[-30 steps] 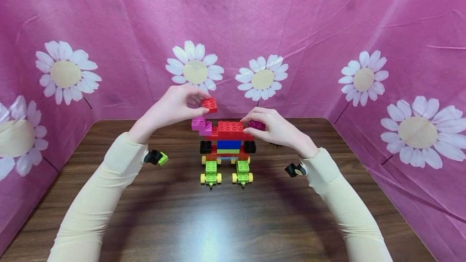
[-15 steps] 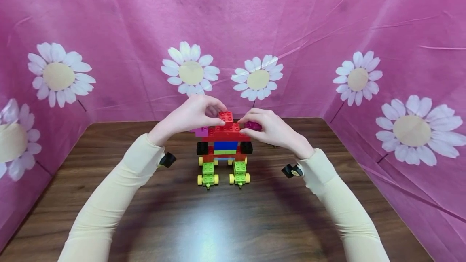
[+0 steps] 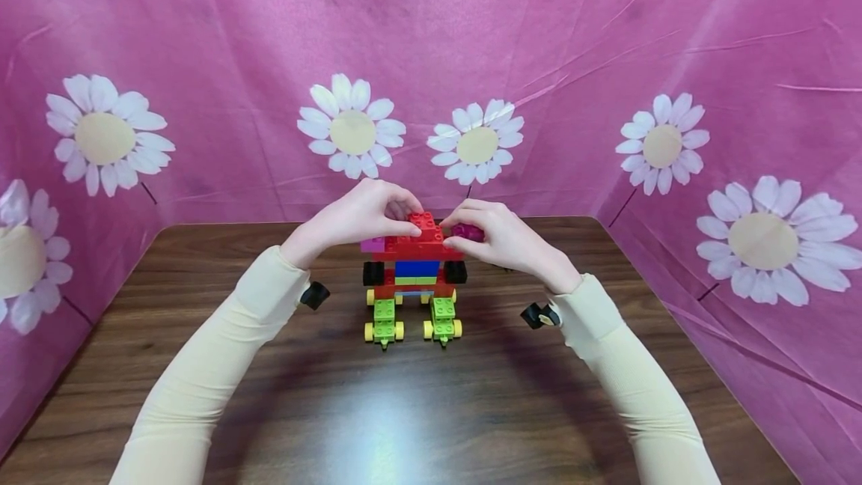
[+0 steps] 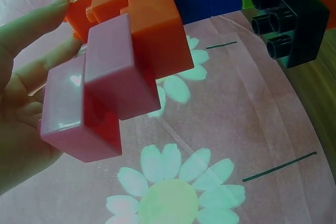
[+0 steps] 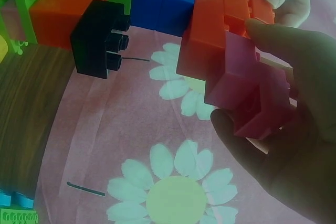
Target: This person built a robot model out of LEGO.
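A figure built of toy bricks stands on the table, with a red upper row (image 3: 411, 249), a blue brick (image 3: 416, 269) in its middle and lime wheeled bases (image 3: 384, 320) below. My left hand (image 3: 360, 214) pinches a small red brick (image 3: 423, 221) at the top; the left wrist view shows fingertips on that red brick (image 4: 81, 4). At the figure's right end, my right hand (image 3: 505, 239) grips the stepped magenta bricks (image 3: 468, 232). In the right wrist view its thumb lies under those pink bricks (image 5: 233, 74). Part of the left-side pink bricks (image 3: 373, 245) is hidden behind my left hand.
Black bricks (image 3: 373, 273) jut from both sides of the figure. A pink flowered cloth (image 3: 417, 36) rises behind and beside the wooden table (image 3: 323, 410). Small black devices (image 3: 314, 296) sit at both wrists.
My left hand has moved right and down, bringing the red brick from above the pink bricks onto the figure's top. My right hand keeps its grip in nearly the same place.
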Demonstrator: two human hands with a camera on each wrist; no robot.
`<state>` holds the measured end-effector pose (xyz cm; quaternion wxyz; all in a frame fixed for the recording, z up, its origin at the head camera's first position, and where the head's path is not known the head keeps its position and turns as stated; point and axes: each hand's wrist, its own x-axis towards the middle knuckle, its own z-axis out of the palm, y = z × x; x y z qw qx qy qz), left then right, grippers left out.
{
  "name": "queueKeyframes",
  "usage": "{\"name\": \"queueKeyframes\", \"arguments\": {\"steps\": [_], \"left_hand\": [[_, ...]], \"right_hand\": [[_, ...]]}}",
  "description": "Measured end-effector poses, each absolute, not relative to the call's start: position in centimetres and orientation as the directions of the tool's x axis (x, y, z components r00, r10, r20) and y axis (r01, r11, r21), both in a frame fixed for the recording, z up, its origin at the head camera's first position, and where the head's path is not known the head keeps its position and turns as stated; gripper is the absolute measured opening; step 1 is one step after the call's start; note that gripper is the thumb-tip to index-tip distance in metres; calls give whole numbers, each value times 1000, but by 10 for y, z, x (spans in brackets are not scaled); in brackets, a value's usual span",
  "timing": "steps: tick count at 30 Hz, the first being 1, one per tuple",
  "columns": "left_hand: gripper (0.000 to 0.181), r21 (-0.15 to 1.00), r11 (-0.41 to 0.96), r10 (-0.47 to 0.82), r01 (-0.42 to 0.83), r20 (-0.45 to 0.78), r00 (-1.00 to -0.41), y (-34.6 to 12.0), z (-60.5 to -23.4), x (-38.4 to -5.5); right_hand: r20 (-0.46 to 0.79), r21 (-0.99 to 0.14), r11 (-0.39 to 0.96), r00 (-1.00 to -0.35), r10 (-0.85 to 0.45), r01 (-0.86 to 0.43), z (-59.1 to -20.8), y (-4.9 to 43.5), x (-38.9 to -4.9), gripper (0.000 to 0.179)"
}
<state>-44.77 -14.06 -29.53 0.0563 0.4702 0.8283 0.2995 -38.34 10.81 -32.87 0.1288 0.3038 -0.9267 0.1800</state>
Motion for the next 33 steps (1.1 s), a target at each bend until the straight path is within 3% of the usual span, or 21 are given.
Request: {"name": "queueKeyframes", "arguments": {"steps": [33], "left_hand": [[30,526,369,815,766,214,-539,-138,-291,-444]], "right_hand": [[357,-248,750,-777,-518,-614,-328,108,-385,24]]}}
